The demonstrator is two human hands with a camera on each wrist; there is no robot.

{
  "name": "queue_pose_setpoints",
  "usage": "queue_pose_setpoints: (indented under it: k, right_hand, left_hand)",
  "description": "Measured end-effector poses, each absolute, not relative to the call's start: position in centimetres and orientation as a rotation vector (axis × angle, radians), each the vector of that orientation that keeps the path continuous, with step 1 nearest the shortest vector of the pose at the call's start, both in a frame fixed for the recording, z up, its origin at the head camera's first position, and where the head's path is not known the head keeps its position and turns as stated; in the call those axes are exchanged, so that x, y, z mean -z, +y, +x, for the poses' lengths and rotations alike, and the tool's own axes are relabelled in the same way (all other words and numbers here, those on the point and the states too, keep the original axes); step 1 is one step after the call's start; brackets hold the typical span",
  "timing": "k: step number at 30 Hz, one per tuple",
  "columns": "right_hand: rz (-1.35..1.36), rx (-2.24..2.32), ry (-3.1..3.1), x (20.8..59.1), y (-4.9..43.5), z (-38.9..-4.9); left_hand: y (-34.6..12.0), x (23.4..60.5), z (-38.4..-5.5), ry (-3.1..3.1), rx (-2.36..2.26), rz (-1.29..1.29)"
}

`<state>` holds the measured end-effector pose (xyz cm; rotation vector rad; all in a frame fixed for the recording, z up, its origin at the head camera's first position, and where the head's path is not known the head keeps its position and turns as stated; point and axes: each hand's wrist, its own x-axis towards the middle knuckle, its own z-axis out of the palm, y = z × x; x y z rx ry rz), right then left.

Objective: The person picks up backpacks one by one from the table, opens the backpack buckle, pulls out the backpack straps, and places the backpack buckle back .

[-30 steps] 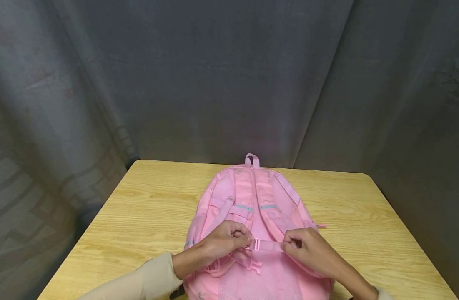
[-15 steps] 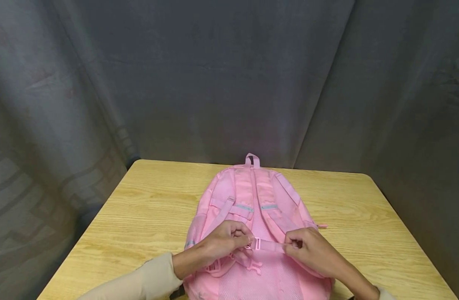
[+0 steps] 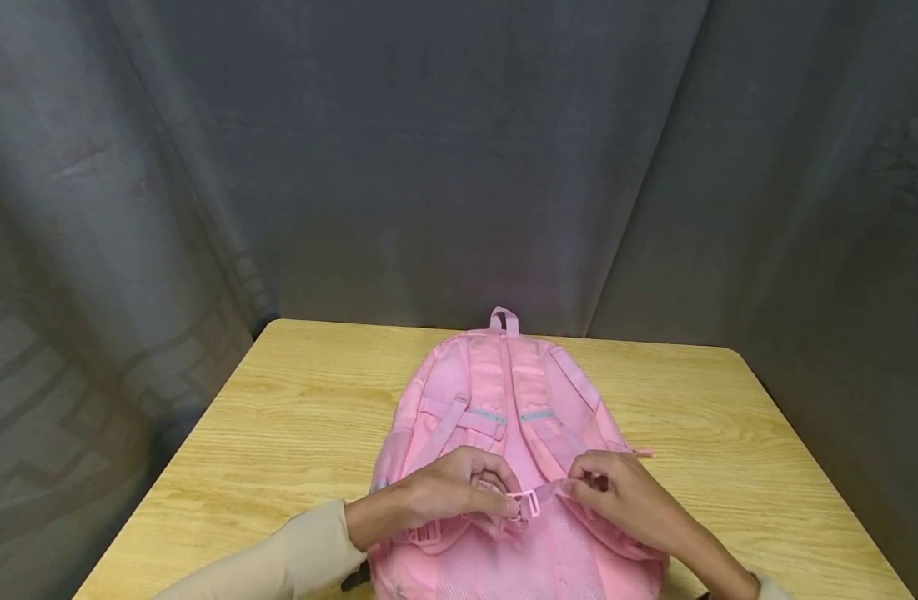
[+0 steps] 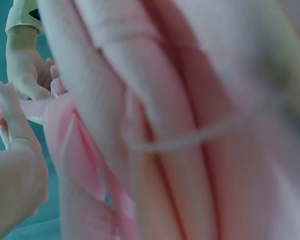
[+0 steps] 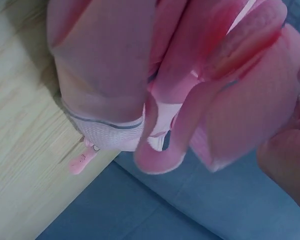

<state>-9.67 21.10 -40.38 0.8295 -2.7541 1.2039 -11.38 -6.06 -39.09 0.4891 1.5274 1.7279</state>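
Note:
A pink backpack lies on the table with its shoulder straps facing up and its top loop pointing away. Low on its back, my left hand pinches a pink plastic buckle between thumb and fingers. From the buckle a pink webbing strap runs right to my right hand, which pinches it with curled fingers. In the left wrist view the strap spans between both hands. The right wrist view catches part of my right hand at the edge, beside hanging pink fabric.
The wooden table extends on both sides of the backpack. Behind and around it hang dark grey curtains. A pink zip pull sticks out at the backpack's right side. An adjuster buckle sits below my left wrist.
My left hand has shifted slightly right and down, carrying the buckle closer to my right hand. The strap between them has slackened and tilted. The loose forked clip below my left hand no longer shows.

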Motion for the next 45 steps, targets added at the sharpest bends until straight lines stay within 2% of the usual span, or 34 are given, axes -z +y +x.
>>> queue_pose_setpoints:
  k: [7,13,21,38,45]
  right_hand:
    - [0.849,-1.204,-2.767,40.9,21.0,-9.9]
    - [0.848,-0.972,-2.703,41.3,20.4,-10.0]
    - [0.834,-0.797,-2.686,41.4,19.5,-9.7]
    - [0.851,-0.784,-2.730,41.8,18.6,-9.6]
    - [0.932,-0.656,-2.660,42.4,18.3,-9.6]
  left_hand:
    - [-5.5,39.0,-11.4,1.845,-1.605,0.677]
    - [-5.1,39.3,-11.6,2.295,-1.427,0.899]
    - [-5.1,39.8,-11.0,2.731,-1.076,0.916]
    - [-4.4,41.3,-11.7,3.010,-0.249,1.272]
    - [-4.2,41.6,-11.5,3.030,-0.125,1.320]
